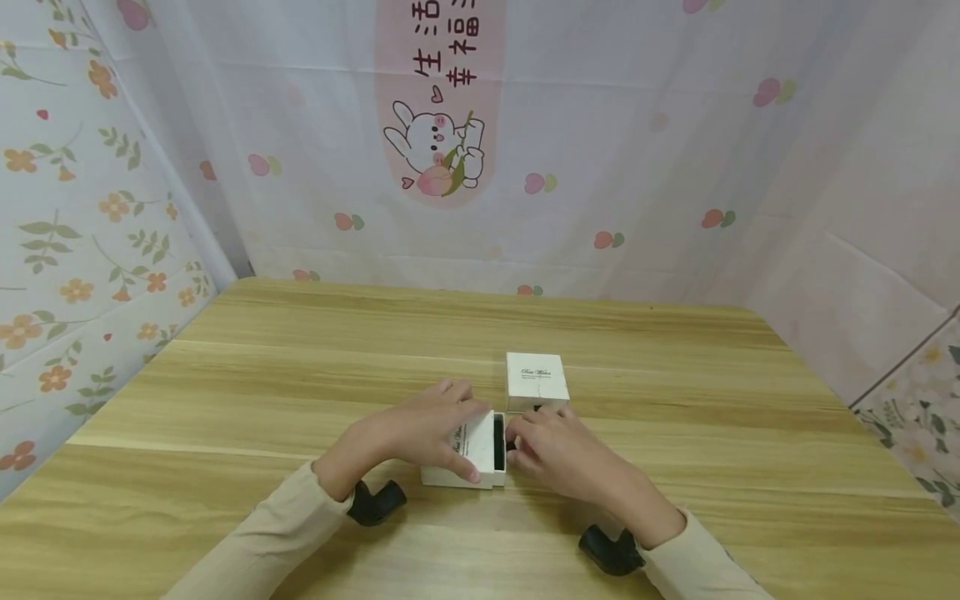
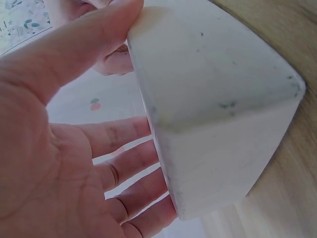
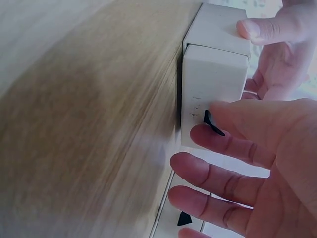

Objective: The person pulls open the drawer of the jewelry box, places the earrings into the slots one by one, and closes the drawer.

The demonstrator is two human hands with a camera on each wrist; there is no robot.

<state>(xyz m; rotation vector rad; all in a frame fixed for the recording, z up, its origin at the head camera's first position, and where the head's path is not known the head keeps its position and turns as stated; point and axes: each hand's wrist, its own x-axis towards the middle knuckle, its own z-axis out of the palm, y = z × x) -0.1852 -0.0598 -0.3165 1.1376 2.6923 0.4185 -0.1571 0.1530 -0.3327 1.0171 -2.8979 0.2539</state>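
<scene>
A small white drawer box (image 1: 480, 446) with dark printed lettering lies on the table. Its inner drawer (image 3: 208, 82) stands partly pulled out to the right, and a black lining shows inside. My left hand (image 1: 431, 425) holds the outer sleeve (image 2: 213, 69), thumb on the near edge and fingers over the far edge. At the drawer's end, my right hand (image 1: 558, 454) pinches a short black ribbon tab (image 3: 212, 124) between thumb and index finger; the other fingers are spread loosely. Just behind the right hand sits a second white box (image 1: 536, 379), lettered "Best Wishes".
The second box has its own black tab (image 3: 184, 218) near my right fingers. Black wrist mounts (image 1: 378, 504) hang under both forearms. The wooden table (image 1: 300, 367) ends at a patterned curtain (image 1: 622, 167) at the back, with more printed cloth on both sides.
</scene>
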